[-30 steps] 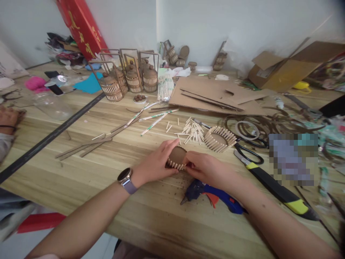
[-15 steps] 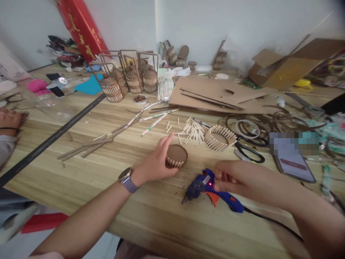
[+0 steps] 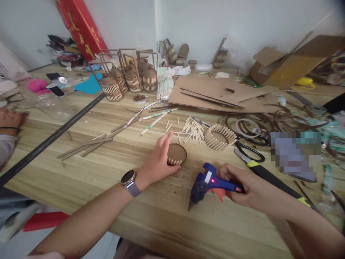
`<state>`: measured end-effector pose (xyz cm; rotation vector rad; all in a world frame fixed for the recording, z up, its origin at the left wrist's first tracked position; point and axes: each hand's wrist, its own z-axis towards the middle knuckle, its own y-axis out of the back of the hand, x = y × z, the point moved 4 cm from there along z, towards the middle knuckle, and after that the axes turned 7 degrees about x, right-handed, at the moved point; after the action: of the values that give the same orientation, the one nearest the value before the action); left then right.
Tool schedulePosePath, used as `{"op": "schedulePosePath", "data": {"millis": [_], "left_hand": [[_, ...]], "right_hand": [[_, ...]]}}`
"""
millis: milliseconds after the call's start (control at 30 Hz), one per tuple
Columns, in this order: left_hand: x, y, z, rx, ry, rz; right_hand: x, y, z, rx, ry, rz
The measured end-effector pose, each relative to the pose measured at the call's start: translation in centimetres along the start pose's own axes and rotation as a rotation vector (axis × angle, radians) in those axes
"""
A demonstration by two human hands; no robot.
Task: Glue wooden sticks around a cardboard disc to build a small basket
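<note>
My left hand (image 3: 159, 158) curves round the left side of a round brown cardboard base (image 3: 177, 153), its thumb at the near rim. Short pale sticks stand upright along that near edge. My right hand (image 3: 239, 183) is closed round the handle of a blue glue gun (image 3: 206, 181) with an orange trigger. Its red light is lit, and the nozzle points down over the table, right of the base and apart from it. Beyond them lie a pile of short cut sticks (image 3: 192, 129) and a second ring of sticks (image 3: 220, 137) on a base.
Black scissors (image 3: 250, 153), a yellow-and-black utility knife (image 3: 275, 181) and a pixelated phone (image 3: 293, 158) lie to the right. Finished stick baskets (image 3: 111, 90) with tall handles stand at the back left, near flat cardboard (image 3: 210, 90). Another person's hand (image 3: 10, 120) rests at far left.
My right hand has taken hold of the glue gun's handle and turned the gun, its nozzle now steeper. The utility knife is more exposed. My left hand stays at the base.
</note>
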<state>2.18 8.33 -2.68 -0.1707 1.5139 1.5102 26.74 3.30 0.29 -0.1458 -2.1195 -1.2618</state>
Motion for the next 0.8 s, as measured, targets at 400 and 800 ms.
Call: {"op": "schedulePosePath", "data": {"millis": [400, 800], "left_hand": [[-0.2, 0.0, 0.0, 0.016, 0.010, 0.010], [0.1, -0.2, 0.0, 0.004, -0.015, 0.020]], "right_hand": [[-0.7, -1.9, 0.1, -0.150, -0.079, 0.706], [0.9, -2.2, 1.0, -0.165, -0.013, 0.462]]}}
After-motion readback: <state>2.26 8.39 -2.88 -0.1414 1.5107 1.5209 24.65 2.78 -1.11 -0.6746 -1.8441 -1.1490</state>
